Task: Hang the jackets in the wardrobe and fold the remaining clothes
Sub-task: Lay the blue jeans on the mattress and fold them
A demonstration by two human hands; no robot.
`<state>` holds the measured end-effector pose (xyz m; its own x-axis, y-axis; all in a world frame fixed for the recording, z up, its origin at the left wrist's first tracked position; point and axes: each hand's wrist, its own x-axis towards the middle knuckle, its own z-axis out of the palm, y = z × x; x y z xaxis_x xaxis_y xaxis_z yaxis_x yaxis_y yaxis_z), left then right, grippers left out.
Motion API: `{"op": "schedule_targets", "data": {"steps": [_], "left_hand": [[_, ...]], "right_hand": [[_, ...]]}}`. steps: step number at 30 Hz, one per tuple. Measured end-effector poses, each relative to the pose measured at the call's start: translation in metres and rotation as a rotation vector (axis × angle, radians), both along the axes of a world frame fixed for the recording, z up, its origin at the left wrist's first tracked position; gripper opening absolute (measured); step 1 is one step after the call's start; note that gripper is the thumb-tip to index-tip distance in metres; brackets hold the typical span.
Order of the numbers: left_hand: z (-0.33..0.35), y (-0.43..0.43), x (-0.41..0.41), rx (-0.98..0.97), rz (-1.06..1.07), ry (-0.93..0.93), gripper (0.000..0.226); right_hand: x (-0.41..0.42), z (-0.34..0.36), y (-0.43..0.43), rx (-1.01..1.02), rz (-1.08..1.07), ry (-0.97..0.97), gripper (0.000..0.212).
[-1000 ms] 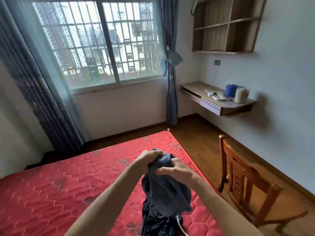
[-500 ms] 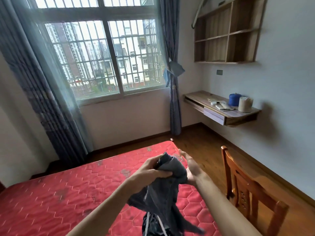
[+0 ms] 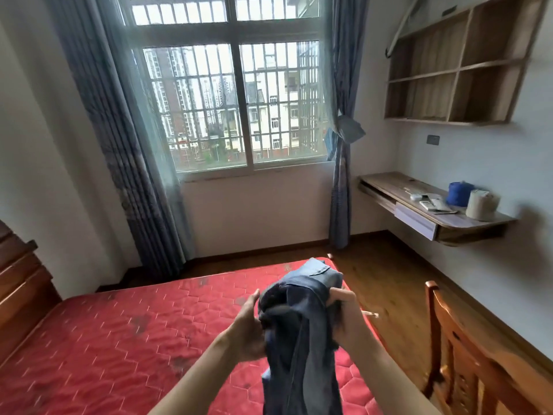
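I hold a bunched blue denim garment [image 3: 302,333] up over the right side of the red mattress [image 3: 119,333]. My left hand [image 3: 250,327] presses against the garment's left side with its fingers stretched up. On the garment's right side, my right hand [image 3: 344,316] is clenched around a fold of the fabric. The cloth hangs down between my forearms and runs off the bottom of the view. A thin white cord end [image 3: 371,314] pokes out to the right behind my right hand.
A wooden chair [image 3: 466,360] stands right of the bed. A wall-mounted desk [image 3: 431,211] holds a blue roll [image 3: 459,193], a pale roll [image 3: 481,205] and small items. Open shelves [image 3: 454,64] hang above. The barred window [image 3: 239,106] and curtains are ahead, a wooden headboard [image 3: 18,286] at left.
The view has tilted up. My right hand went from open beside the garment to clenched on its right side, and my left hand shifted from gripping the top to pressing the left side.
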<state>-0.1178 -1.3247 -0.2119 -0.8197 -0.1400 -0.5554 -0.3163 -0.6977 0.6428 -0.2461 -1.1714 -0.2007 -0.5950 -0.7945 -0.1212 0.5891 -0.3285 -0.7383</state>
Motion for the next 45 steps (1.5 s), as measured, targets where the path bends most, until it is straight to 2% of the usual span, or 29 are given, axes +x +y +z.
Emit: {"op": "schedule_targets", "data": {"steps": [1,4,5,7,9,10,13,15,17,19,21,22,23,25,27,29,31,32,34,37,38,40,42,43,45], "left_hand": [[-0.003,0.000,-0.006,-0.005,0.053,-0.008,0.088],[-0.006,0.001,-0.016,-0.027,0.175,0.055,0.079],[-0.006,0.000,-0.018,-0.016,0.224,0.105,0.074],[-0.005,-0.005,-0.024,-0.063,0.276,0.190,0.050],[0.001,-0.007,-0.029,-0.170,0.288,0.215,0.023],[0.003,-0.008,-0.031,-0.214,0.264,0.213,0.013],[0.012,-0.006,-0.035,-0.319,0.218,0.202,0.012],[0.016,-0.002,-0.037,-0.382,0.255,0.291,0.033],[0.021,0.005,-0.038,-0.467,0.272,0.330,0.046],[0.026,0.013,-0.037,-0.542,0.238,0.348,0.052],[0.031,0.020,-0.036,-0.616,0.200,0.389,0.048],[0.033,0.023,-0.036,-0.637,0.193,0.425,0.046],[0.034,0.022,-0.036,-0.656,0.185,0.451,0.048],[0.041,0.022,-0.034,-0.730,0.153,0.493,0.049],[0.041,0.014,-0.033,-0.994,0.103,0.481,0.046],[0.044,0.011,-0.029,-1.260,-0.004,0.429,0.054],[0.047,0.006,-0.025,-1.381,-0.080,0.452,0.061],[0.048,0.004,-0.022,-1.377,-0.101,0.491,0.062],[0.051,-0.002,-0.009,-1.267,-0.091,0.535,0.057],[0.049,-0.017,0.013,-1.187,0.057,0.433,0.037],[0.044,-0.024,0.019,-1.142,0.113,0.355,0.040],[0.033,-0.035,0.028,-0.951,0.287,0.160,0.049],[0.019,-0.050,0.036,-0.739,0.471,0.027,0.043],[0.013,-0.056,0.040,-0.650,0.519,0.016,0.039],[0.010,-0.061,0.045,-0.448,0.492,0.091,0.046]], "right_hand": [[-0.004,-0.001,0.004,-0.038,0.006,-0.003,0.021],[-0.012,0.000,0.016,-0.017,0.046,0.042,0.058],[-0.015,-0.001,0.019,-0.014,0.086,0.045,0.060],[-0.016,0.009,0.029,0.017,0.124,0.064,0.055],[-0.021,0.018,0.040,0.083,0.136,0.075,0.039],[-0.024,0.023,0.042,0.121,0.142,0.099,0.041],[-0.036,0.028,0.042,0.271,0.141,0.263,0.062],[-0.037,0.033,0.039,0.330,0.123,0.370,0.067],[-0.035,0.033,0.035,0.457,0.093,0.464,0.090],[-0.027,0.034,0.028,0.558,0.033,0.657,0.111],[-0.022,0.031,0.015,0.647,-0.047,0.883,0.129],[-0.020,0.028,0.006,0.647,-0.047,0.953,0.131],[-0.016,0.028,-0.001,0.600,-0.028,0.993,0.123],[-0.002,0.036,-0.013,0.479,0.021,1.041,0.085],[0.008,0.046,-0.021,0.385,0.017,1.000,0.051],[0.013,0.052,-0.031,0.368,-0.075,0.930,0.039],[0.015,0.050,-0.042,0.415,-0.248,0.886,0.024],[0.015,0.048,-0.045,0.438,-0.326,0.851,0.017],[0.012,0.043,-0.050,0.441,-0.425,0.729,0.021],[0.004,0.044,-0.049,0.321,-0.424,0.507,0.027],[0.002,0.048,-0.049,0.286,-0.408,0.468,0.025],[0.001,0.057,-0.047,0.207,-0.409,0.394,0.019],[-0.002,0.070,-0.044,0.131,-0.401,0.312,0.015],[-0.004,0.078,-0.042,0.109,-0.394,0.294,0.017],[-0.008,0.092,-0.037,0.095,-0.372,0.280,0.023]]}}
